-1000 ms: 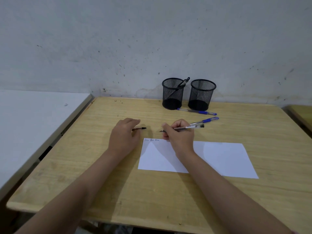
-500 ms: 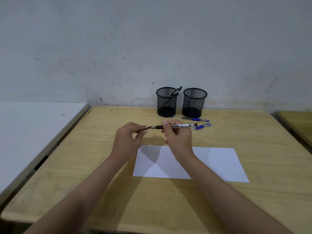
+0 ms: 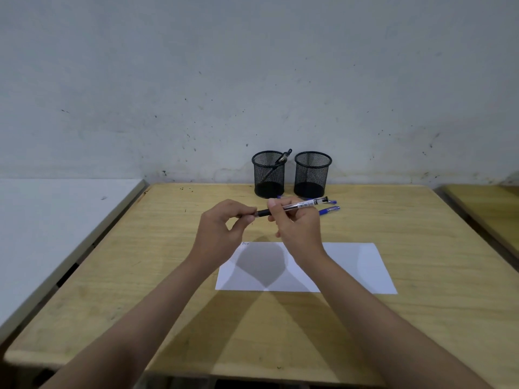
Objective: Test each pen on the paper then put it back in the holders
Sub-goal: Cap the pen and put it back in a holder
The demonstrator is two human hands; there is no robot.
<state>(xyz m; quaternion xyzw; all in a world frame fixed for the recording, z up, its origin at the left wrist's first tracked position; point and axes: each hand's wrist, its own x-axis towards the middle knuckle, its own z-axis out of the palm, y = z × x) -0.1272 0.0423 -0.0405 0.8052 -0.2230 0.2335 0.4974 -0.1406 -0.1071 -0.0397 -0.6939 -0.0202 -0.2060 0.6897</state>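
Observation:
My right hand (image 3: pixel 297 228) grips a clear black-ink pen (image 3: pixel 302 205) held level above the desk, its tip end pointing left. My left hand (image 3: pixel 222 234) pinches the pen's cap at that tip end; the cap itself is mostly hidden by my fingers. A white sheet of paper (image 3: pixel 354 265) lies below my hands with small writing at its top left corner. Two black mesh holders stand at the wall: the left holder (image 3: pixel 268 175) has one dark pen leaning in it, the right holder (image 3: pixel 312 175) looks empty. Two blue pens (image 3: pixel 330 210) lie in front of the holders.
The wooden desk (image 3: pixel 140 262) ends at the wall behind the holders. A white table (image 3: pixel 56 220) adjoins it on the left, and another wooden desk's edge (image 3: pixel 488 203) shows at the right.
Both hands rose off the desk and came together. The cap in my left hand has met the tip of the pen in my right hand. The view tilted upward.

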